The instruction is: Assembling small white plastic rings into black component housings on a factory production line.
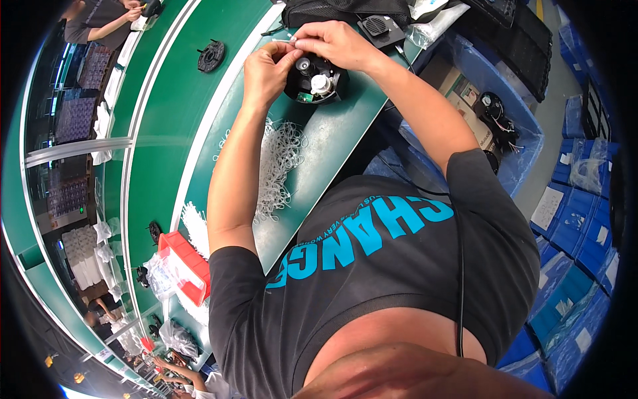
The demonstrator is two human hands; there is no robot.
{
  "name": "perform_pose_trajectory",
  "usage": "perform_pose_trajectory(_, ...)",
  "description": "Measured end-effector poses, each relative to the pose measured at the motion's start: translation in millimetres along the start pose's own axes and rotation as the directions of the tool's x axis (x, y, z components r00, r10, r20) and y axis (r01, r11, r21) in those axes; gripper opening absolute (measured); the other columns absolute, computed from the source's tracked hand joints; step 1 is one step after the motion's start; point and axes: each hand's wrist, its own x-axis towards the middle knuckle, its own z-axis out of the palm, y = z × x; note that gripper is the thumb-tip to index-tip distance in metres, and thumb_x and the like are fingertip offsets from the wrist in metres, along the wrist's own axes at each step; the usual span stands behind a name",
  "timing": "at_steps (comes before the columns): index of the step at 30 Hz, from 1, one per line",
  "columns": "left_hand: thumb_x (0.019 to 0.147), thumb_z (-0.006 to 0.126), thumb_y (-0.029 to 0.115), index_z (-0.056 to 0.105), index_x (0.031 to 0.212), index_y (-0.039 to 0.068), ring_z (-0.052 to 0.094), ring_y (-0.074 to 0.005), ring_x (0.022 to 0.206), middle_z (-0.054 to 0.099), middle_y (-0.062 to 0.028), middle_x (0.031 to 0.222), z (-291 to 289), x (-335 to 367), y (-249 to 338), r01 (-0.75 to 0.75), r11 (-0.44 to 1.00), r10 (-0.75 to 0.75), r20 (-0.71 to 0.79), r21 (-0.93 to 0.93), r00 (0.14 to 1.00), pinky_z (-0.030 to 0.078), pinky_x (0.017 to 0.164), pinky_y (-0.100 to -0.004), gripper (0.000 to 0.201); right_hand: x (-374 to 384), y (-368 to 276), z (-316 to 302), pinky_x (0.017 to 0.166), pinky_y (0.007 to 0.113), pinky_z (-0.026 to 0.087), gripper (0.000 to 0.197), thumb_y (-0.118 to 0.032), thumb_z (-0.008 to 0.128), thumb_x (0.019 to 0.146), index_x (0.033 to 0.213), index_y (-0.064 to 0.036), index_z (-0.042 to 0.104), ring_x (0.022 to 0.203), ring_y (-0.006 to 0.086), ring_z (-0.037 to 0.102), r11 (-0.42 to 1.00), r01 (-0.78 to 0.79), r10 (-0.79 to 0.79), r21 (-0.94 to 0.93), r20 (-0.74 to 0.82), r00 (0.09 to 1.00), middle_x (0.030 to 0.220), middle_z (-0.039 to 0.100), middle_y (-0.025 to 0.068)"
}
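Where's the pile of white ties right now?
In the head view, the white ties lie on the green bench, just below the black round part both hands are working on, beside the left forearm.

Two black round housings [316, 80] [211, 55], one red bin [186, 266], one heap of white ties [279, 159].

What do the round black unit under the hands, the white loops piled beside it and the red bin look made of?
Round black unit: likely moulded plastic, matt black shell with a white knob and grey parts inside. White loops: thin, limp, tangled, probably plastic ties or rubbery bands; too small to tell which. Red bin: glossy, uniform red, seemingly rigid plastic.
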Motion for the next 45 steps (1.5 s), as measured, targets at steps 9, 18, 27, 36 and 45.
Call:
perform_pose_trajectory(9,0.079,0.064,0.002,0.069,0.092,0.002,0.066,-0.0316,0.084,0.067,-0.0138,0.091,3.8,-4.2,8.0,-0.287,0.828,0.258,0.127,0.482,0.958,0.052,0.077,-0.0379,0.014,6.7,18.8,-0.9,0.071,0.023,0.043,0.02,-0.021,0.057,0.094,0.095,-0.0044,0.069,0.081,0.0074,0.058,0.782,-0.326,0.442,0.531,-0.104,0.891,0.087,0.069,0.0003)
perform_pose_trajectory(18,0.084,0.063,0.01,0.069,0.093,0.004,0.064,-0.0352,0.086,0.065,-0.0139,0.09,6.8,-7.8,0.3,-0.226,0.827,0.238,0.044,0.514,0.97,0.051,0.077,-0.042,0.012,-1.3,-12.9,-25.9,0.063,0.031,0.043,0.019,-0.019,0.063,0.087,0.095,-0.0022,0.066,0.063,0.0136,0.052,0.944,-0.043,0.134,-0.327,0.262,0.956,0.067,0.056,0.0046)
perform_pose_trajectory(27,0.085,0.065,0.011,0.067,0.09,0.003,0.063,-0.0353,0.084,0.064,-0.0136,0.089,4.5,-9.5,-0.7,-0.238,0.806,0.292,-0.014,0.542,0.956,0.05,0.076,-0.0425,0.01,4.9,-3.5,-17.8,0.065,0.04,0.047,0.015,-0.016,0.067,0.08,0.086,-0.0028,0.062,0.072,0.0306,0.061,0.878,0.064,0.08,-0.475,0.277,0.958,0.075,0.06,0.0127)
perform_pose_trajectory(36,0.092,0.061,0.03,0.061,0.104,-0.006,0.068,-0.0268,0.085,0.068,-0.0193,0.096,-25.1,-9.2,-49.6,-0.011,0.95,-0.039,0.154,0.311,0.987,0.053,0.074,-0.0385,0.038,-29.9,-5.7,-11.1,0.071,0.027,0.049,0.041,-0.022,0.069,0.088,0.124,-0.0048,0.057,0.079,0.0119,0.059,0.989,-0.067,0.009,-0.13,-0.399,0.917,0.101,0.064,0.0072)
perform_pose_trajectory(45,0.096,0.053,0.016,0.053,0.116,-0.009,0.068,-0.0244,0.069,0.065,-0.0174,0.093,-96.1,11.4,-40.9,0.343,0.807,-0.383,0.016,-0.481,0.924,0.058,0.055,-0.0309,0.031,-97.6,10.9,9.5,0.062,0.028,0.048,0.022,-0.011,0.066,0.087,0.107,-0.0047,0.062,0.066,0.013,0.058,0.98,-0.182,0.151,-0.081,-0.292,0.944,0.089,0.06,0.0066)
